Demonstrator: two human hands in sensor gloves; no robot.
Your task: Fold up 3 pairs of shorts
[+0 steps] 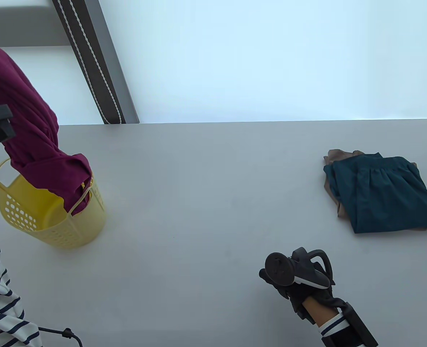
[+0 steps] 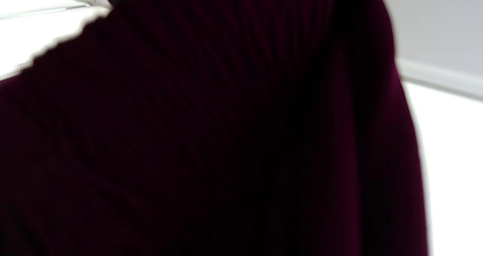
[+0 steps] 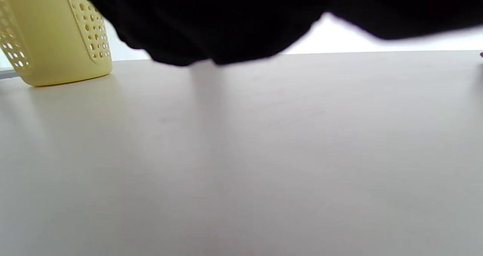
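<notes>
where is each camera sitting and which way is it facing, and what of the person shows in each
Table view: overhead, looking down at the grey table, the yellow basket and the folded teal shorts; shows the right hand, striped sleeves and the left tracker.
Left wrist view: on the left wrist, pressed close to the maroon shorts; no fingers visible.
Right wrist view: on the right wrist, low over the table, facing the basket; dark glove along the top edge.
Shared: table and right wrist views both show the basket; table and left wrist views both show the maroon shorts.
</notes>
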